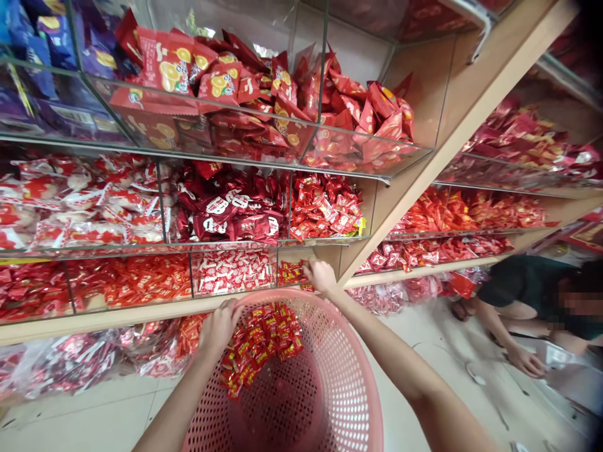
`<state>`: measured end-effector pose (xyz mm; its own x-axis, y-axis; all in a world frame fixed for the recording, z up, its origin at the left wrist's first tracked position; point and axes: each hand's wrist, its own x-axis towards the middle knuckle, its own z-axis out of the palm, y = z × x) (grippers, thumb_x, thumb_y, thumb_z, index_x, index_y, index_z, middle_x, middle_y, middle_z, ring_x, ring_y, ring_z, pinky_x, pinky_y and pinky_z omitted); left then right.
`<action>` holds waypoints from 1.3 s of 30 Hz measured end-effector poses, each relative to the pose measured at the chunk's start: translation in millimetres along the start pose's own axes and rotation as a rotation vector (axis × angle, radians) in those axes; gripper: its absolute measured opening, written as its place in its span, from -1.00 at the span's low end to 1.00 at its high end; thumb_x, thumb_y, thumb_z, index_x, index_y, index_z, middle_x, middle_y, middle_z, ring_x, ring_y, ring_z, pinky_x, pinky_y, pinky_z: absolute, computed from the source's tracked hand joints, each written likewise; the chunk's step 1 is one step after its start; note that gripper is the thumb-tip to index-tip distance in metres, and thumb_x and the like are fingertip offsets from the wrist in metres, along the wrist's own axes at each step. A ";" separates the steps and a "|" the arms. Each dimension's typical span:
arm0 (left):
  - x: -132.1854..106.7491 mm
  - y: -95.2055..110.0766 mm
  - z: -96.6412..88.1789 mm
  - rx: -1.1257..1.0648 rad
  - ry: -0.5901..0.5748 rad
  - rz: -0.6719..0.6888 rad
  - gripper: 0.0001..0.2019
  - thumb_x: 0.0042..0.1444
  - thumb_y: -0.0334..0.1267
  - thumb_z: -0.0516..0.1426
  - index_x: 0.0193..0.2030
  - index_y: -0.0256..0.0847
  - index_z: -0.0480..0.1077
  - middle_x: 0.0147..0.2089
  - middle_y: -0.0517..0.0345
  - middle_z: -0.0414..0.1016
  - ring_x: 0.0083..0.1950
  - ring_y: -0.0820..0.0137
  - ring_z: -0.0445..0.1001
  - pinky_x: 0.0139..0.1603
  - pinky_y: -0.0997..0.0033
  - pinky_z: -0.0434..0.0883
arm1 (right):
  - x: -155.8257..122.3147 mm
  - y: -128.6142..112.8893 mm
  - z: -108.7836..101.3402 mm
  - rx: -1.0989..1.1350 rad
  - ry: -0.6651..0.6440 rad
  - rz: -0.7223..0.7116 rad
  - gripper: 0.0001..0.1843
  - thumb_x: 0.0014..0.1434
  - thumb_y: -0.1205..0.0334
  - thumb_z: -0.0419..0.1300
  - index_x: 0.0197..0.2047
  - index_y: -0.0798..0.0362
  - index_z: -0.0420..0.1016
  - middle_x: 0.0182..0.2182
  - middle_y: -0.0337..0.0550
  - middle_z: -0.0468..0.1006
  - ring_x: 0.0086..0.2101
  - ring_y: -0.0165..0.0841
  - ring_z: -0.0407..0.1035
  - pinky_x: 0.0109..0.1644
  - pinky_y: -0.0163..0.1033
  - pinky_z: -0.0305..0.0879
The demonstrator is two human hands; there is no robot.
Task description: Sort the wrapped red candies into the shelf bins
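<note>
A pink perforated plastic basket (353, 351) stands tilted against the lowest shelf. Small red-and-yellow wrapped candies (266, 339) lie along its far left inner wall. My left hand (222, 323) is closed on the basket's far left rim. Over that rim, my right hand (321, 276) reaches into a small shelf compartment. Its fingers are curled down at a small heap of red wrapped candies (291, 272); whatever is between them is hidden.
Glass-fronted wooden shelves (405, 188) hold red, white and blue packets. Bagged sweets (70, 364) lie on the floor below. At right, a person (527, 307) crouches near a cable (464, 364) on the tiled floor.
</note>
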<state>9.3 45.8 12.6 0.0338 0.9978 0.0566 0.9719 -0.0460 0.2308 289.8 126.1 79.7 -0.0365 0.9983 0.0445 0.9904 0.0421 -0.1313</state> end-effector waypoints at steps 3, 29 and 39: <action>0.1 -1.5 1.7 -0.012 0.006 0.017 -0.57 0.24 -0.04 -0.18 0.07 -0.16 0.31 -0.01 -0.01 0.48 -0.18 0.32 0.52 -0.25 0.41 0.38 | 23.4 16.1 10.4 0.043 -0.114 0.200 -0.64 0.19 0.05 0.04 -0.06 0.11 0.39 -0.14 0.11 0.50 -0.04 -0.20 0.33 -0.13 -0.26 0.17; -0.6 1.8 -5.0 -0.018 0.009 0.020 -0.60 0.24 -0.06 -0.16 0.05 -0.17 0.32 0.00 0.01 0.48 -0.11 0.33 0.50 -0.18 0.43 0.37 | -21.0 14.0 10.7 1.162 0.181 0.081 -0.58 -0.11 -0.07 0.25 -0.35 0.11 0.31 -0.50 -0.22 0.43 -0.48 -0.43 0.32 -0.35 -0.31 0.29; -2.1 6.2 -11.3 0.007 -0.034 -0.005 -0.59 0.24 -0.05 -0.18 0.05 -0.15 0.31 -0.02 0.01 0.48 -0.18 0.31 0.51 -0.24 0.41 0.36 | -98.8 4.9 37.8 0.989 -0.549 -0.056 -0.66 0.04 0.05 0.18 -0.16 0.06 0.40 -0.37 -0.24 0.45 -0.45 -0.45 0.32 -0.41 -0.35 0.31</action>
<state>12.6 42.9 24.9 0.0370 0.9991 0.0222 0.9736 -0.0411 0.2243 293.2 29.1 37.2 -0.3724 0.8660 -0.3336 0.4548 -0.1431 -0.8790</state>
